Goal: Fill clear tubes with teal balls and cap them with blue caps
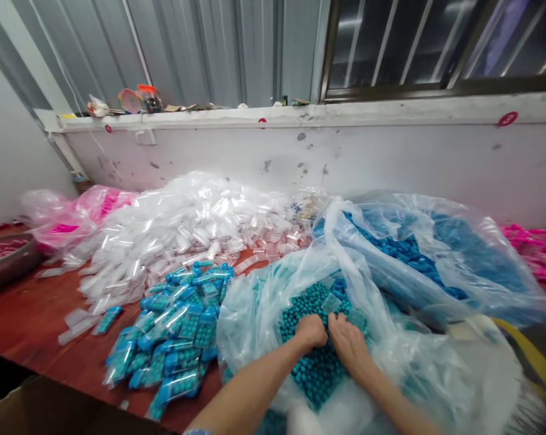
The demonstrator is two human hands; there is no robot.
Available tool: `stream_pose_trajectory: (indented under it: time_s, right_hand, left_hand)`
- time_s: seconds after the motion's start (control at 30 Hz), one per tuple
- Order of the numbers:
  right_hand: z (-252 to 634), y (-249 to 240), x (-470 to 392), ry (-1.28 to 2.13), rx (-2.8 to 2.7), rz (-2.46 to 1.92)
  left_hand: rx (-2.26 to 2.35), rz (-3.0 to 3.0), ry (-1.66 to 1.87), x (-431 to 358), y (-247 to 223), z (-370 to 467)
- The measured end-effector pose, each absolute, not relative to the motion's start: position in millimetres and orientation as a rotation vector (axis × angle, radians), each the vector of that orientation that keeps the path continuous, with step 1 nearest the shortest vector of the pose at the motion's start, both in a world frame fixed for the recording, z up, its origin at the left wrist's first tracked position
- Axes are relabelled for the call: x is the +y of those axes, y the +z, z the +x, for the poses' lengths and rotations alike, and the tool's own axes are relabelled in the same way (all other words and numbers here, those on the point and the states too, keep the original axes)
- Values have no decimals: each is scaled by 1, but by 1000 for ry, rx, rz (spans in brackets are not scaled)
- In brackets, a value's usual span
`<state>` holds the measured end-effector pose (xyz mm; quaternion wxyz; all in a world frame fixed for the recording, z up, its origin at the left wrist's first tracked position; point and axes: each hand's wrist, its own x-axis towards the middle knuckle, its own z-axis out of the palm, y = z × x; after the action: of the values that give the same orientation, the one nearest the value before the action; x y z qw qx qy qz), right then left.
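My left hand is closed like a fist over a heap of small round teal beads in an open clear plastic bag. Close beside it, my right hand reaches into the same beads with its fingers bent and drawn together. Just beyond the fingertips is a small clear plastic case; whether the fingers grip it I cannot tell. What either hand holds is hidden. Left of the bag lies a pile of clear cases with blue caps, filled with teal beads.
Behind is a big heap of clear empty cases on the red tabletop. A clear bag of blue parts lies to the right, pink pieces beyond it. At left are a pink bag and a bowl. A wall stands behind.
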<state>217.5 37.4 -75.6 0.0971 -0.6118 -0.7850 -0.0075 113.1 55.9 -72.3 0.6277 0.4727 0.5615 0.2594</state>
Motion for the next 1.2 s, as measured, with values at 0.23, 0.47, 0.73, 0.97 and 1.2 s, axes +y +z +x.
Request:
stream_pose_trajectory:
  time_s: [0.23, 0.47, 0.73, 0.97, 1.2]
  right_hand:
    - [251, -73, 44, 614, -2108, -1674]
    - [256, -64, 46, 915, -1945, -1712]
    - [245, -53, 37, 528, -2116, -1784]
    - [240, -44, 36, 613, -2190, -1654]
    - [239, -43, 32, 775, -1896, -1438]
  left_hand:
    - [1073, 785, 538, 44, -77, 104]
    - [970, 690, 639, 35, -65, 91]
    - [1185, 728, 661, 40, -69, 98]
    - [1212, 781, 654, 38, -70, 97]
    - [1087, 768, 647, 33, -62, 93]
